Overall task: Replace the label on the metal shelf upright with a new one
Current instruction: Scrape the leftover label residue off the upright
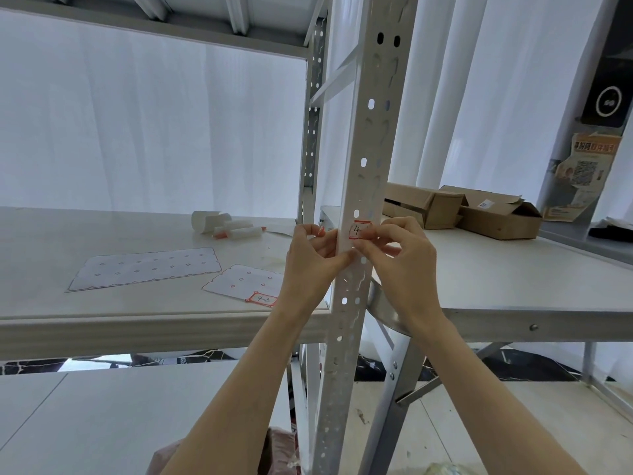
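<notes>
Pinching the label on the upright, beside the front right corner of the shelf, the right grip hides its right end; the left grip clasps the upright's left edge, fingertips hidden behind.

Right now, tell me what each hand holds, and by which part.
Right hand pinches the red-bordered label by its right edge, against the upright. Left hand grips the upright's left edge beside the label.

Two hands, two backing sheets, two handwritten labels, two cardboard boxes, two perforated uprights.
</notes>
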